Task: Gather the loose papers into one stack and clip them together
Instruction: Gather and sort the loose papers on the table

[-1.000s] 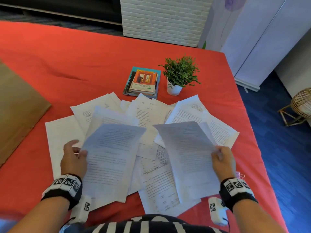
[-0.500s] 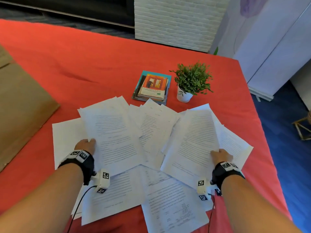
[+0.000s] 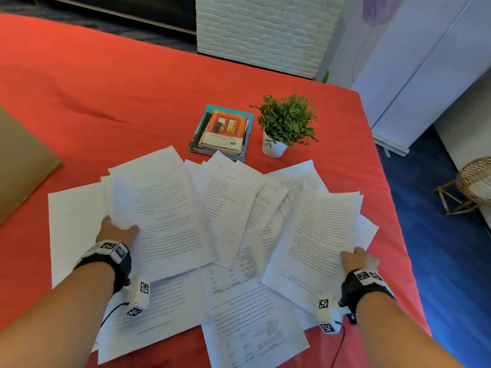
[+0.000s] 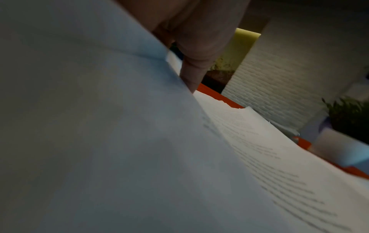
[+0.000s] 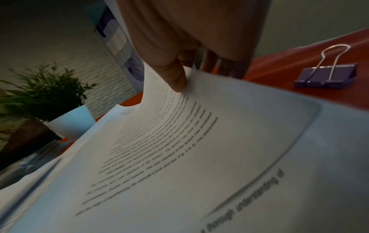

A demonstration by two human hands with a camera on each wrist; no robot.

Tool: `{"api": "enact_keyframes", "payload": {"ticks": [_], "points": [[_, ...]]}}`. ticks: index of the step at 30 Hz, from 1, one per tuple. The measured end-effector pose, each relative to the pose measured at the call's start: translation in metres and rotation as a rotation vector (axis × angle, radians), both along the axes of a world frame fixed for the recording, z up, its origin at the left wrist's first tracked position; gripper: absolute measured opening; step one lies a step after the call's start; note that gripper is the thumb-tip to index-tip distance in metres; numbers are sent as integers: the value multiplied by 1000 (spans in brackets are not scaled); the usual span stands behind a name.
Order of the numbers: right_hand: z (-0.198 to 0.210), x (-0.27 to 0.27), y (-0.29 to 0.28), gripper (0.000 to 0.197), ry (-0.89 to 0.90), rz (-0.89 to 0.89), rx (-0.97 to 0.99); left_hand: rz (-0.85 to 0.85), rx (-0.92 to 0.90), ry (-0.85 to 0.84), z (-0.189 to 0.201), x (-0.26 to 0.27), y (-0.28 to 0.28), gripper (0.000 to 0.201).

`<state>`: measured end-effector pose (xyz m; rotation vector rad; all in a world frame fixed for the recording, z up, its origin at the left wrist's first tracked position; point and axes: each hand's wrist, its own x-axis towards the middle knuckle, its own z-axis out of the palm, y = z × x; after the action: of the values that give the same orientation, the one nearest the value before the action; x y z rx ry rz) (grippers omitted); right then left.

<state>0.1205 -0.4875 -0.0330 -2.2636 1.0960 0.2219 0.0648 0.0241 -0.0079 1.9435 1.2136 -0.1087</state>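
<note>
Several printed white papers [image 3: 231,208] lie fanned out and overlapping on the red table [image 3: 119,96]. My left hand [image 3: 121,227] grips the left edge of one printed sheet [image 3: 167,216] at the left of the spread; in the left wrist view its thumb [image 4: 196,63] lies on that sheet [image 4: 99,134]. My right hand [image 3: 354,256] pinches the near right corner of another sheet [image 3: 318,235], thumb [image 5: 173,78] on top and fingers beneath the page [image 5: 179,141]. A purple binder clip [image 5: 327,75] lies on the table just right of my right hand; the head view does not show it.
A stack of books [image 3: 223,131] and a small potted plant [image 3: 287,123] stand behind the papers. A brown board [image 3: 18,166] lies at the left edge. The table's right edge [image 3: 393,208] drops to blue floor, where a wicker stool [image 3: 475,181] stands.
Both hands have carried their sheets forward, away from my body, and lowered them toward the spread. The hands are now wider apart, the right sheet further right.
</note>
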Motion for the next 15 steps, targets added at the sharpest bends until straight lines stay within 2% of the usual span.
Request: {"api": "enact_keyframes", "payload": {"ticks": [2,3,5,7,11,15], "points": [[1,-1,2,31,69,58,-37,-23,57,22,1,-10,-3,78],[2,0,5,28,58,71,-50,-48,101,15,3,-15,-4,69],[9,-1,13,20,-41,64,-38,-82,176,-19,8,-25,-7,44],[15,-2,18,24,-193,66,-51,-63,209,-75,10,-32,-6,33],[47,-3,39,27,-439,157,-108,-3,220,-131,14,-44,1,32],[78,-10,64,21,-714,380,-198,48,193,-126,20,-61,4,42]]}}
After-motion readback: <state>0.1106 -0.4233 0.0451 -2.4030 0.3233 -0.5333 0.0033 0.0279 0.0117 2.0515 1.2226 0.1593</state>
